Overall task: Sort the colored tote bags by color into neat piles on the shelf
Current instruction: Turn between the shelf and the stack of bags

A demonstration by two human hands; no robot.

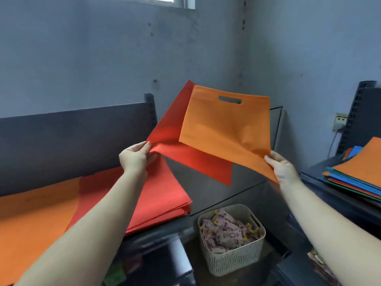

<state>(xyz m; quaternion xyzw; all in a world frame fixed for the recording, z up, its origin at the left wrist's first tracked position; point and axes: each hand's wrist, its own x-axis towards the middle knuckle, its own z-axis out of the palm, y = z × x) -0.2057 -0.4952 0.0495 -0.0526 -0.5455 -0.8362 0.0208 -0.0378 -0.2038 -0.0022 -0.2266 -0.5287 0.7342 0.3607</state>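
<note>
Two bags are held in the air above the dark shelf [216,195]: one red bag [171,141] and one orange bag [224,129]. The orange one has a single cut-out handle slot near its top edge and overlaps the red one, lying in front of it.

The left hand [135,156] pinches the lower left corner of the red bag between thumb and curled fingers. The right hand [281,165] grips the lower right corner of the orange bag, fingers folded round the edge. Both arms are stretched forward.

Two sorted piles lie on the shelf at the left: one orange pile [35,219], nearest the left edge, and one red pile [160,197] just beside it, its edge over the orange one. The number of bags in each cannot be told.

One mixed stack [354,176] sits on a second shelf at the right, well apart, with orange on top and blue, green and red edges below.

One cream basket [233,263] stands lower down between the two shelves, filled with pink packets.
</note>
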